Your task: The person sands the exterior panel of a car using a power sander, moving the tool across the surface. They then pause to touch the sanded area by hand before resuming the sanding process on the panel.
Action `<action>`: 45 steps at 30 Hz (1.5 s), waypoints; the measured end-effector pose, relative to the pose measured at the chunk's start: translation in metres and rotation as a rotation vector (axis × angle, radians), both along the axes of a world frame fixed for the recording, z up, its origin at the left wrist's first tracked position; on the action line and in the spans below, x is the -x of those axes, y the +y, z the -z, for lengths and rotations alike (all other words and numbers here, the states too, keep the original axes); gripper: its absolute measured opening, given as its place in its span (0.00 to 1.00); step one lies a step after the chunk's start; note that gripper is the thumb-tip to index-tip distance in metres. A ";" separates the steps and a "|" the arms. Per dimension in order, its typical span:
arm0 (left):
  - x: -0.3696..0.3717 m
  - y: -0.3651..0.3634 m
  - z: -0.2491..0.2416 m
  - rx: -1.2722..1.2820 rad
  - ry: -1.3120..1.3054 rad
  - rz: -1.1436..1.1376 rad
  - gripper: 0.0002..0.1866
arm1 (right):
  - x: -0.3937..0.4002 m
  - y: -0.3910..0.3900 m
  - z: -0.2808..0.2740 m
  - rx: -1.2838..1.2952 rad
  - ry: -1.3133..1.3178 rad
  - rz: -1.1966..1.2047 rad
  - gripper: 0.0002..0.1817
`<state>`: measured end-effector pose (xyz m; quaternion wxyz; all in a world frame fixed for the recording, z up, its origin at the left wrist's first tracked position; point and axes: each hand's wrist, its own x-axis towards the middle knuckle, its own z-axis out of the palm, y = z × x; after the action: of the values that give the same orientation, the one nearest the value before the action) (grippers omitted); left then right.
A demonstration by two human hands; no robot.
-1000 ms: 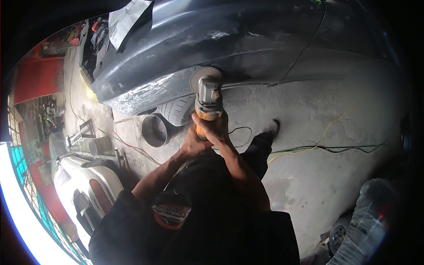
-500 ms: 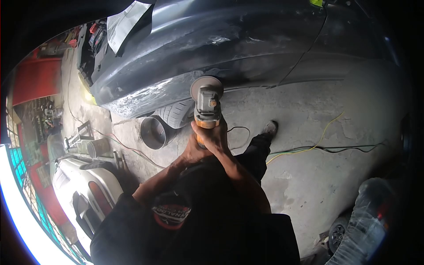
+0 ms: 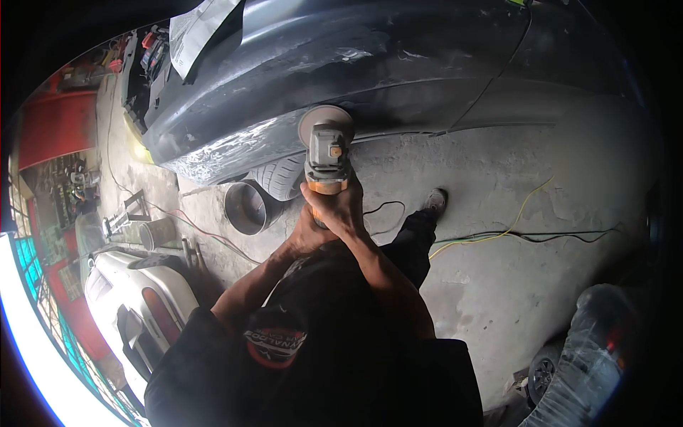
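Observation:
An angle grinder (image 3: 329,153) with an orange and grey body is held out in front of me, its round sanding disc (image 3: 325,122) overlapping the lower edge of a dark car body (image 3: 398,78). My right hand (image 3: 344,206) wraps around the grinder just behind the head. Lower on the handle, my left hand (image 3: 310,233) is closed around it, partly hidden by the right. Pale scuffed patches mark the panel left of the disc, above the tyre (image 3: 279,178).
A round bucket (image 3: 247,208) stands beside the tyre. Cables (image 3: 491,235) cross the concrete floor near my shoe (image 3: 437,203). A white bumper (image 3: 142,299) lies at lower left, and a plastic-covered object (image 3: 587,356) is at lower right. Paper sheeting (image 3: 199,32) hangs over the car.
The grinder and both hands have shifted a little up and left, carrying the disc slightly higher over the panel edge. Both hands keep their hold.

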<state>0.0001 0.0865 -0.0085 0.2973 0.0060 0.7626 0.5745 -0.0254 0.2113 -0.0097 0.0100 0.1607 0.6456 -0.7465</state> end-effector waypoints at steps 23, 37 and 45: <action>-0.016 0.001 0.061 0.131 0.040 0.051 0.39 | -0.023 0.011 0.065 0.175 0.037 0.016 0.33; -0.018 -0.004 0.052 0.000 0.068 0.015 0.33 | -0.022 0.000 0.060 0.032 0.100 0.000 0.28; 0.003 0.005 0.046 -0.005 0.181 0.045 0.33 | -0.004 0.005 0.052 0.014 0.141 0.052 0.31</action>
<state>-0.0028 0.0915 -0.0548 0.2403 0.0758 0.7844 0.5668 -0.0209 0.2162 -0.0617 -0.0538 0.1242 0.6351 -0.7605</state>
